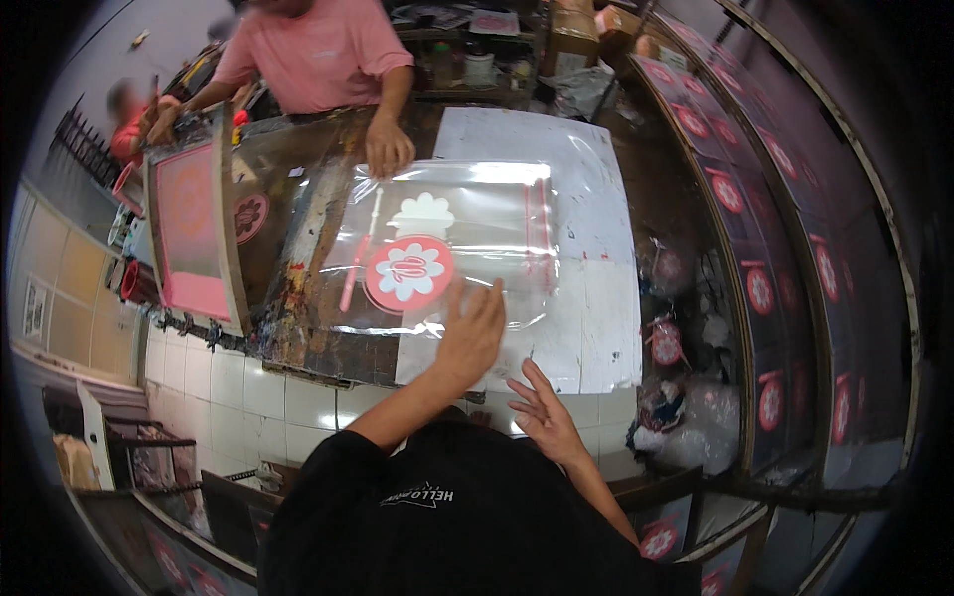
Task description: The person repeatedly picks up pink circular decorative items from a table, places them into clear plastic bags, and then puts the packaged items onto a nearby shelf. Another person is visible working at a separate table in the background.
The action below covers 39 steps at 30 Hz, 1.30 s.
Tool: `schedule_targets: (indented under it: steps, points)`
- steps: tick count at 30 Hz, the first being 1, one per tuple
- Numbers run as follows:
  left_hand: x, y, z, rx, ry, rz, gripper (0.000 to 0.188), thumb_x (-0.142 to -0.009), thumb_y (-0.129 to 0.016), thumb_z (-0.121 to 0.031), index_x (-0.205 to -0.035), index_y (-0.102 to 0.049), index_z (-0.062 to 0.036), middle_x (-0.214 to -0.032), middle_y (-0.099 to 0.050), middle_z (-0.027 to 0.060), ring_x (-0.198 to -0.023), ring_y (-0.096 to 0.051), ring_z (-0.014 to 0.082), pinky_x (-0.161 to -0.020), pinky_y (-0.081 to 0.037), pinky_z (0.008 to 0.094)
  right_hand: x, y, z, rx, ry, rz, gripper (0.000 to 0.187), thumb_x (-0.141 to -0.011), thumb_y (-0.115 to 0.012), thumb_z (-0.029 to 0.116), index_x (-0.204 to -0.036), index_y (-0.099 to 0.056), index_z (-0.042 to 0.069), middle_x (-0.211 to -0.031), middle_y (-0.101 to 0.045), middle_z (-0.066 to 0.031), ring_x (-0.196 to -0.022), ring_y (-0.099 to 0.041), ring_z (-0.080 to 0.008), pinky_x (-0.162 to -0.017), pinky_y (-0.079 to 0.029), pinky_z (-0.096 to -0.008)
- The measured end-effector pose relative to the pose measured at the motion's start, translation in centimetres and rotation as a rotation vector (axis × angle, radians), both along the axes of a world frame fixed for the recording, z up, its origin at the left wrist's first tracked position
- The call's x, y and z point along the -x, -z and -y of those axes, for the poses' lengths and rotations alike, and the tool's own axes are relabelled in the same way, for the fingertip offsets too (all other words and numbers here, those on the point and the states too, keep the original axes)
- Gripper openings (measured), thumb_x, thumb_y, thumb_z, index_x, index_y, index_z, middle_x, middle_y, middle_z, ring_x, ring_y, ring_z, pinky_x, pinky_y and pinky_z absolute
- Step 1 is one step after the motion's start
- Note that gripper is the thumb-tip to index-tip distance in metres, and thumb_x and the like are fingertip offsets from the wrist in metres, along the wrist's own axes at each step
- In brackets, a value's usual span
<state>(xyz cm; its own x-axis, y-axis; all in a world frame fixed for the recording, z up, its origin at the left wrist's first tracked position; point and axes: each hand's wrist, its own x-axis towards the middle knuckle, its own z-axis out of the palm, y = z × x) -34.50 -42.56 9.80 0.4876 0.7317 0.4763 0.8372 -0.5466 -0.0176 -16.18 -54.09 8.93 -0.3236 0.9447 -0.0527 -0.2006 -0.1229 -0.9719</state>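
A clear plastic sheet (487, 263) lies across the middle of the work table, shiny with reflections. Printed on it is a pink disc with a white flower (407, 274); a pink and white stick shape stands to its left. My left hand (474, 333) reaches over the sheet's near edge, fingers spread; I cannot tell whether they touch the film. Close by on the right, my right hand (545, 405) is held above the table's near edge, with its fingers apart and nothing in it. Across the table, a co-worker's hand (389, 147) is at the sheet's far edge.
Under the sheet is a white board (596, 308). At the left, a screen-printing frame (231, 233) with pink ink stands tilted up beside the co-worker in a pink shirt (318, 60). Racks of printed sheets (730, 194) run along the right, with plastic bags (701, 427) beside them.
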Motion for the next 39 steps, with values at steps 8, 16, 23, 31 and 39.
schedule_targets:
  steps: [8,16,23,31,39]
  points:
    - [-8.4,-1.0,4.2,0.187,0.284,0.095,0.044,-0.081,-0.055,-0.017,-0.115,-0.061,0.0107,-0.14,-0.045,0.0247,-0.119,-0.046,0.0339,-0.111,-0.021,0.0637,-0.2,-0.5,-0.5,-0.145,0.445,0.178,0.07,-0.101,-0.05,0.023,-0.154,-0.012,0.0,-0.157,-0.022,-0.0212,-0.146,-0.023,-0.0286,-0.116,-0.025,-0.0374]
    - [-11.7,-6.3,7.0,0.362,0.687,0.265,0.063,-0.08,-0.071,-0.027,-0.127,-0.051,0.0082,-0.137,-0.046,0.0268,-0.125,-0.044,0.0404,-0.109,-0.027,0.0603,-11.5,-1.5,0.1,-0.135,0.945,0.306,0.043,-0.099,-0.055,0.011,-0.139,-0.045,-0.002,-0.136,-0.053,-0.012,-0.126,-0.051,-0.0207,-0.104,-0.041,-0.0327]
    - [-13.1,-7.2,7.1,0.267,0.863,0.493,0.042,-0.084,-0.063,-0.013,-0.121,-0.057,0.0066,-0.132,-0.05,0.026,-0.115,-0.047,0.0434,-0.097,-0.038,0.0535,-27.4,-18.4,2.2,-0.33,1.063,0.86,0.034,-0.084,-0.057,0.011,-0.116,-0.062,0.0,-0.101,-0.07,-0.0163,-0.094,-0.068,-0.024,-0.08,-0.053,-0.0354]
    - [-16.9,-2.6,5.4,0.306,0.907,0.497,0.029,-0.083,-0.062,-0.005,-0.11,-0.06,0.0067,-0.125,-0.052,0.0243,-0.112,-0.048,0.0413,-0.093,-0.041,0.0512,-35.9,-38.9,17.0,-0.226,1.354,0.946,0.045,-0.091,-0.05,-0.001,-0.134,-0.044,-0.008,-0.133,-0.052,-0.0235,-0.102,-0.069,-0.0303,-0.084,-0.058,-0.0328]
    - [-22.6,0.6,7.2,0.546,0.977,0.366,0.033,-0.08,-0.066,-0.005,-0.11,-0.06,0.0063,-0.126,-0.05,0.0255,-0.116,-0.046,0.0431,-0.098,-0.038,0.0529,-43.2,-43.5,49.0,-0.121,1.853,0.935,0.009,-0.091,-0.054,0.001,-0.099,-0.058,0.0,-0.113,-0.058,-0.0157,-0.105,-0.067,-0.0286,-0.081,-0.055,-0.0294]
